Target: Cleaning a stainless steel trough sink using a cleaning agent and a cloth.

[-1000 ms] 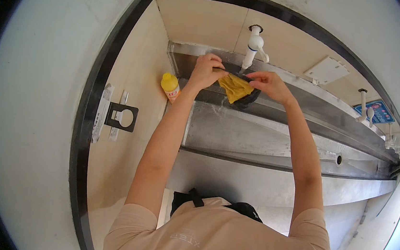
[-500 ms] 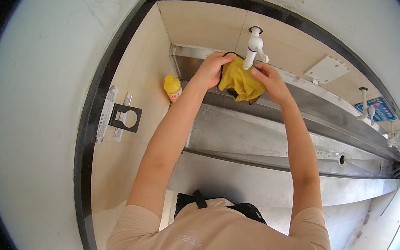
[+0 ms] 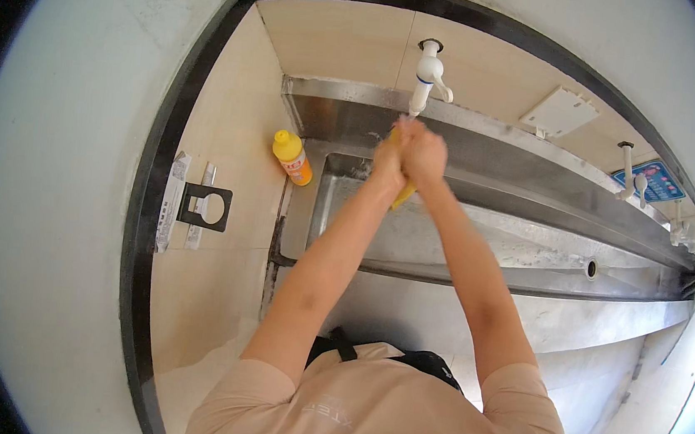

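Note:
Both my hands are pressed together just below a white tap (image 3: 424, 86), with a yellow cloth (image 3: 403, 196) bunched between them. My left hand (image 3: 388, 161) is closed around the cloth from the left. My right hand (image 3: 425, 153) closes on it from the right, the fingertips slightly blurred. Most of the cloth is hidden by the hands; a strip hangs out underneath them. Beneath lies a long metal trough sink (image 3: 443, 262), its near-left corner bare. Some splashed water shows beside my left hand.
A yellow-capped bottle (image 3: 293, 158) stands on the sink's left ledge by the wall. A black bracket (image 3: 204, 207) sticks out of the left wall. Farther right are a white cover plate (image 3: 560, 113), a second white tap (image 3: 629, 173) and a blue sign (image 3: 658, 187). A drain hole (image 3: 591, 268) opens in the trough.
My hands came together and lower, and the spread cloth is now squeezed between them. My view shifted slightly, so more of the bottle and the sink's left corner shows.

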The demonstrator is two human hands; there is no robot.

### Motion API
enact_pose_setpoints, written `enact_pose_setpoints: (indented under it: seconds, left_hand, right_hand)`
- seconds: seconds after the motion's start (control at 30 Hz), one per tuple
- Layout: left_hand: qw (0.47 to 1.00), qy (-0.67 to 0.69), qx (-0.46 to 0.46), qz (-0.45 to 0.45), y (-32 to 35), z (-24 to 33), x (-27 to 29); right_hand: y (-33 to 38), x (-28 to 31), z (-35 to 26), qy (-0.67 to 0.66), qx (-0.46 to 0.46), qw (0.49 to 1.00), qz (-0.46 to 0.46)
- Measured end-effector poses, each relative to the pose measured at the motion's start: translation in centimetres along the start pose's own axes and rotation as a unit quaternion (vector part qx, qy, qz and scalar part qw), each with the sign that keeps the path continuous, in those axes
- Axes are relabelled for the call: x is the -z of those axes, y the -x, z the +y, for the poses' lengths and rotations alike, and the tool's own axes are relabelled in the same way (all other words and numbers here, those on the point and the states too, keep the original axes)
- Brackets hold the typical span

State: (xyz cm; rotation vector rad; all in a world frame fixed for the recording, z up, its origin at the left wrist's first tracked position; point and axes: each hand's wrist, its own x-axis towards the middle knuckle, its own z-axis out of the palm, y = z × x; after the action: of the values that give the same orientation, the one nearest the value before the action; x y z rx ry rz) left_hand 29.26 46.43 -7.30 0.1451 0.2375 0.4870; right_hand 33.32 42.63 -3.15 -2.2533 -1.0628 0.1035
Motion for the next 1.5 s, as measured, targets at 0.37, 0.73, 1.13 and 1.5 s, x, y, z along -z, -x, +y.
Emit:
enact_pose_setpoints:
  seconds: [0.37,0.73,1.13,1.5]
  left_hand:
    - [0.978,-0.113,-0.041,0.172,3.1,1.2,-2.4]
    - [0.995,-0.074,-0.061,0.002,7.3,9.5,-7.9]
    - [0.892,-0.383,-0.174,0.168,10.5,11.2,2.2]
    - [0.644,-0.764,-0.035,0.002,5.2,8.4,-2.4]
  right_hand:
    - [-1.9,-0.1,1.1,0.013,-0.012,1.0,-0.02]
    - [-2.0,0.9,4.1,-0.369,0.068,0.869,-0.323]
    - [-1.8,2.1,2.5,-0.491,-0.092,0.804,-0.324]
    - [-4.3,5.2,-0.6,-0.039,0.061,0.916,-0.394]
